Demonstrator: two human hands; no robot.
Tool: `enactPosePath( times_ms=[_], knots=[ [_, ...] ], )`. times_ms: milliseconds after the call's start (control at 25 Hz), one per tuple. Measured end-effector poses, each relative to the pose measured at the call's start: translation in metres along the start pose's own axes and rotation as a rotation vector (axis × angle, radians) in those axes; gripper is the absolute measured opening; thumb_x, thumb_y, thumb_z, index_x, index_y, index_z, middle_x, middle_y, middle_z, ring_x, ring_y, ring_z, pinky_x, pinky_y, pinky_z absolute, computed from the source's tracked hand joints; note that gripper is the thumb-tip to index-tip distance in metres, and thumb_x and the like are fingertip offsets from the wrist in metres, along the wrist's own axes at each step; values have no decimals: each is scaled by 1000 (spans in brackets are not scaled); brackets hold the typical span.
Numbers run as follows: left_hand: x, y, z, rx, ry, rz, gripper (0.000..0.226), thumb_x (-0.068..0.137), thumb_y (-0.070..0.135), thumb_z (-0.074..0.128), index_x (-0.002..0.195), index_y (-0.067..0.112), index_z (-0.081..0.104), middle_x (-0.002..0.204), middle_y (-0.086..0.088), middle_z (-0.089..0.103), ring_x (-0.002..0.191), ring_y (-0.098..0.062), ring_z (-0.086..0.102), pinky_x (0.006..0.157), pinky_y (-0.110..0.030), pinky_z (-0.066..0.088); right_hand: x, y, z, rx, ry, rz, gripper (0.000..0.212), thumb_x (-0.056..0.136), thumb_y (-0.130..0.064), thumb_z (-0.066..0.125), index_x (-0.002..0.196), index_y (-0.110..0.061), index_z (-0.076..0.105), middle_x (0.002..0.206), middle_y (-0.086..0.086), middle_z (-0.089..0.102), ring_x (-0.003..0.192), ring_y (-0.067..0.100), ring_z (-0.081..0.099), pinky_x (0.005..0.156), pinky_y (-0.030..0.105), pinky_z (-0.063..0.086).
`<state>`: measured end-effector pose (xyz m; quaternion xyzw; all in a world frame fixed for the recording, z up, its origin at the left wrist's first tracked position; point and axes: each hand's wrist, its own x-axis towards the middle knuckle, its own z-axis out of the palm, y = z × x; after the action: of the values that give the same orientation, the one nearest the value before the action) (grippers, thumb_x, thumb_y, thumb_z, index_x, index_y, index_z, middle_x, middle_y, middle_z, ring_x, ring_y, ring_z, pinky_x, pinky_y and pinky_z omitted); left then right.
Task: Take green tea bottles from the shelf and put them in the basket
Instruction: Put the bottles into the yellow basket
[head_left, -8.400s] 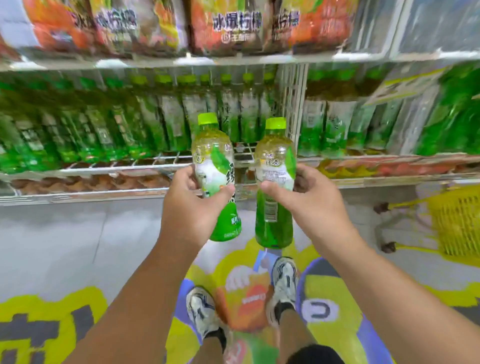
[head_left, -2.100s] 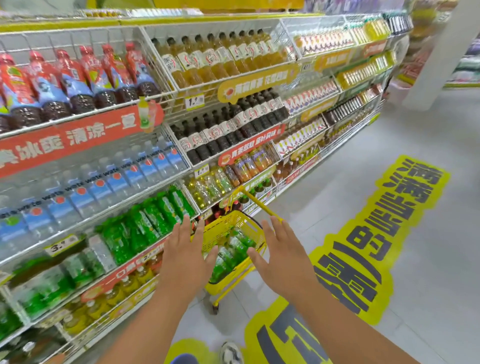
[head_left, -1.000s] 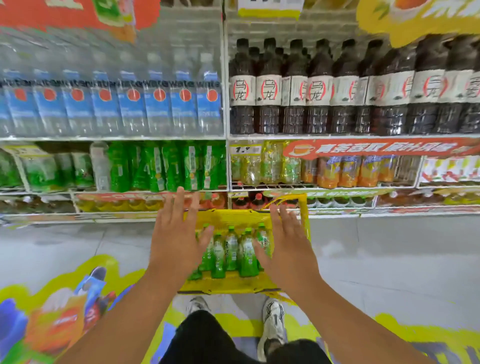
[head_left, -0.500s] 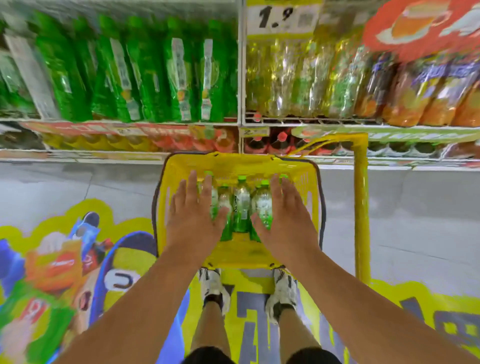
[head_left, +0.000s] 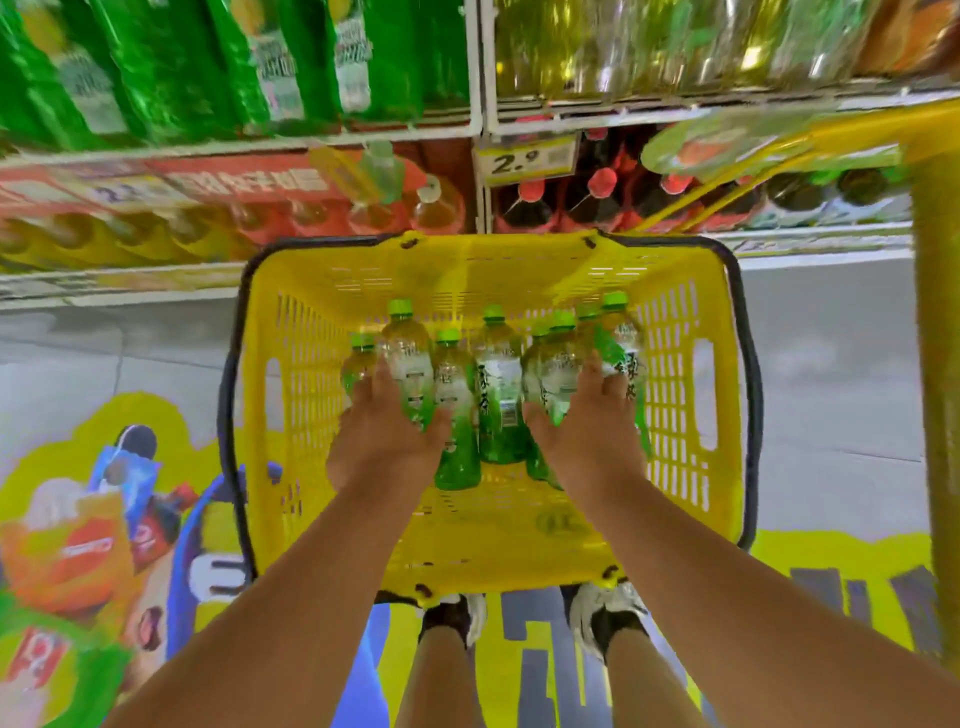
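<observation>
Each grip reaches down into the basket among the bottles: the left hand (head_left: 387, 441) has its thumb and fingers curled around a clear plastic green tea bottle (head_left: 410, 364), and the right hand (head_left: 589, 434) wraps its fingers around another (head_left: 558, 371) on the right side of the cluster. The bottles stand upright and packed close together on the basket floor, each with a lime green screw cap, a rounded shoulder, a pale printed label and green liquid showing through the lower body. The basket (head_left: 691, 415) is glossy yellow plastic with slotted, grid-like walls, an oval cut-out in each side and a dark rim band. It sits on a pale grey floor (head_left: 831, 389) bearing a colourful graphic sticker (head_left: 93, 519). Behind it, white wire shelves (head_left: 478, 119) carry blurred green, yellowish and dark bottles, with a price tag (head_left: 527, 158) reading 2.9.
</observation>
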<state>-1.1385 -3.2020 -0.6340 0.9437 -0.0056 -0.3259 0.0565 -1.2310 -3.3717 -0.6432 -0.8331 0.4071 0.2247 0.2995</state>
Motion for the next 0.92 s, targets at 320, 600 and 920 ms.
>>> enactPosePath(
  times_ms=[320, 600, 920],
  knots=[
    [43, 3, 29, -208, 57, -154, 89, 77, 50, 82, 142, 7, 38, 135, -16, 47, 118, -40, 58, 87, -47, 51, 23, -4, 30, -62, 134, 167, 86, 88, -36, 77, 150, -3, 27, 148, 17, 37, 136, 33, 41, 93, 39, 51],
    [53, -1, 30, -251, 50, -178, 85, 71, 40, 89, 134, 9, 40, 127, -17, 51, 110, -41, 61, 81, -46, 54, 28, 0, 40, 112, 158, 163, 76, 82, -17, 80, 143, -6, 36, 140, 13, 43, 124, 33, 49, 89, 40, 50],
    [21, -10, 4, -582, 20, -40, 56, 78, 26, 86, 120, 24, 49, 98, -1, 70, 71, -18, 67, 47, -23, 43, 6, 10, 6, 446, 96, 85, 47, 69, -36, 78, 113, -28, 60, 109, 4, 62, 86, 20, 62, 61, 25, 44]
  ],
)
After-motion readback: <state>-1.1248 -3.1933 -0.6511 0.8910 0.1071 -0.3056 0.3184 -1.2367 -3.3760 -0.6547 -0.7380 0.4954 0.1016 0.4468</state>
